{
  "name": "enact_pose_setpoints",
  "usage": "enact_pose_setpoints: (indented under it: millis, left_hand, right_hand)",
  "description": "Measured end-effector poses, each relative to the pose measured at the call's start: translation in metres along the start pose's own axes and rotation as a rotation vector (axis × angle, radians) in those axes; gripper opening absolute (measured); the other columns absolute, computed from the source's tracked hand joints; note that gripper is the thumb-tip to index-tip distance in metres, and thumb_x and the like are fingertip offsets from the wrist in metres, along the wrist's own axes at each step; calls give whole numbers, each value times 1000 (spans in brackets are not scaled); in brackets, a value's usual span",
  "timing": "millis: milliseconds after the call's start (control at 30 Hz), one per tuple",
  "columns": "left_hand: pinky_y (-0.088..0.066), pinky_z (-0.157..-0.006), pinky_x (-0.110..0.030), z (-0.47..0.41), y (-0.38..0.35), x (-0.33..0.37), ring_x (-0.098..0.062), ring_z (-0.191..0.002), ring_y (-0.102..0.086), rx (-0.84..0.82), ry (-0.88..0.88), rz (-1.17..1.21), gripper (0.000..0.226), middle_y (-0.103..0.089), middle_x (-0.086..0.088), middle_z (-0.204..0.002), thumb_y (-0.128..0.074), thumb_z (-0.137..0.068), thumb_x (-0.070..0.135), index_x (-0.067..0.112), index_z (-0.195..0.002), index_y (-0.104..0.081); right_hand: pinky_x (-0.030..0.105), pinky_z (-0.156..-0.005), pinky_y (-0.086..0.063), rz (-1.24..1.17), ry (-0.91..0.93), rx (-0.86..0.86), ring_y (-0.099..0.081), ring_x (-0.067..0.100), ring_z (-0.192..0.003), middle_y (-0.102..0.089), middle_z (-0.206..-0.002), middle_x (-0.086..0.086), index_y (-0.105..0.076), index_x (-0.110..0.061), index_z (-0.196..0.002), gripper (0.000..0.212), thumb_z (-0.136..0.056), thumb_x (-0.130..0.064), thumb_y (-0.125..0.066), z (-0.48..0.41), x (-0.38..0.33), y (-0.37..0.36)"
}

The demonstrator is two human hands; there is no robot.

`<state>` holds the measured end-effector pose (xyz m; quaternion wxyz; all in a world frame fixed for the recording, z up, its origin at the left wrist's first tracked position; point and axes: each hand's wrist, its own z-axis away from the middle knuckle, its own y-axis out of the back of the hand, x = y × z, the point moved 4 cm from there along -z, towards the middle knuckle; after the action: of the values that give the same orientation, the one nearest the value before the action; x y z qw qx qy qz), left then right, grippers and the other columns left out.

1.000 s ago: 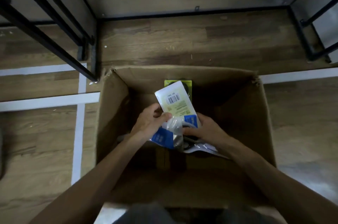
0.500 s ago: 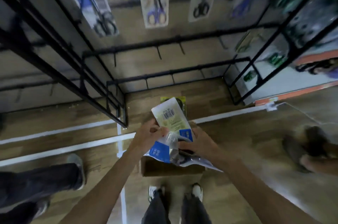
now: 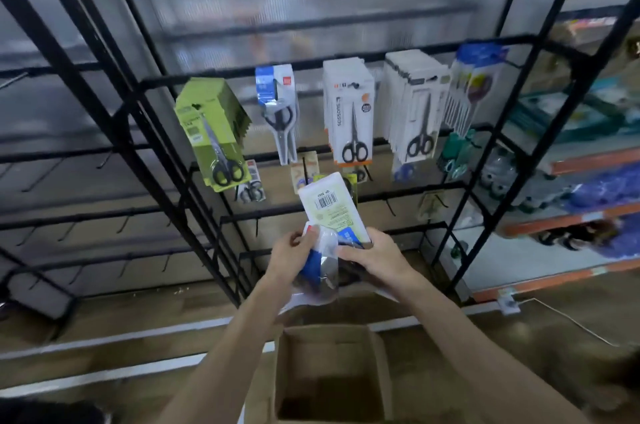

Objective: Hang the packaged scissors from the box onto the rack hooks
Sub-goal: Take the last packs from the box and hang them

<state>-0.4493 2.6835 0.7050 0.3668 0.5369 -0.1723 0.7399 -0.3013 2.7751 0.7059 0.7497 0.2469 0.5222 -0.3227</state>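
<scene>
Packaged scissors (image 3: 328,208) held before the rack (image 3: 119,144).
Left grip (image 3: 294,252) and right grip (image 3: 372,259) each clamp the packages from either side, directly above the open cardboard box (image 3: 377,371).

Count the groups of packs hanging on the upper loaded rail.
5, left to right: green stack, blue-topped pack, orange-edged white stack, plain white stack, blue-topped stack at far right. Smaller packs hang lower, partly hidden.
</scene>
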Motion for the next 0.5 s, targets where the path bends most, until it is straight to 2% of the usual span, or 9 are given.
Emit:
enact_pose_setpoints:
  millis: [67, 167, 233, 300, 333, 367, 433, 500]
  left_hand:
    - [-53, -69, -38, 13, -4, 9, -24, -68, -63, 19, 71, 151, 35, -70, -9, -82, -73, -91, 41, 7, -92, -66]
    - [-54, -73, -43, 25, -11, 21, -29, -68, -67, -1, 80, 246, 42, -73, -12, -79, -79, -86, 38, -1, -100, -68]
    - [-58, -71, -39, 31, -14, 31, -28, -73, -71, -60, 37, 296, 40, -76, -14, -88, -82, -83, 26, -1, -109, -69]
    - [-59, -75, -40, 39, -17, 42, -30, -85, -74, -156, 4, 337, 53, -76, -19, -103, -86, -74, 15, -1, -120, -65]
    - [-59, -78, -42, 41, -16, 47, -32, -89, -73, -190, -19, 343, 55, -75, -20, -108, -85, -73, 9, 0, -123, -63]
    - [-60, -80, -43, 42, -15, 50, -33, -92, -73, -203, -43, 350, 52, -74, -20, -110, -83, -76, 4, 1, -124, -62]
    - [-60, -82, -44, 41, -9, 54, -36, -98, -72, -193, -66, 377, 48, -73, -21, -114, -78, -81, -2, 2, -126, -61]
    - [-60, -83, -44, 37, -6, 59, -39, -103, -71, -191, -80, 391, 53, -72, -22, -118, -78, -82, -3, 1, -131, -58]
  right_hand:
    - [52, -85, -59, -26, 31, 25, -72, 30, -98, -75, -104, 9, -67, -10, -109, 49, -66, -19, -88, 8, -15, 2]
    - [32, -79, -61, -45, 54, 68, -73, 22, -95, -75, -102, 7, -66, -7, -109, 35, -78, -3, -80, 17, -29, 7]
    - [37, -83, -61, -47, 72, 78, -74, 22, -93, -76, -98, 5, -69, -10, -105, 33, -75, -5, -82, 23, -39, 10]
    - [49, -90, -58, -66, 88, 75, -74, 25, -95, -77, -100, 5, -70, -10, -107, 42, -67, -12, -85, 23, -47, 11]
    - [49, -90, -58, -73, 101, 65, -73, 24, -95, -76, -101, 5, -70, -11, -108, 43, -68, -13, -85, 21, -51, 10]
    - [43, -87, -60, -68, 114, 64, -73, 20, -94, -76, -100, 2, -69, -12, -108, 40, -71, -12, -84, 21, -57, 8]
    - [25, -71, -59, -55, 140, 73, -72, 11, -87, -74, -97, -3, -66, -16, -105, 31, -79, -8, -81, 18, -65, 6]
    - [20, -65, -56, -61, 153, 68, -71, 10, -86, -74, -99, -2, -66, -17, -104, 28, -82, -7, -79, 13, -70, 3]
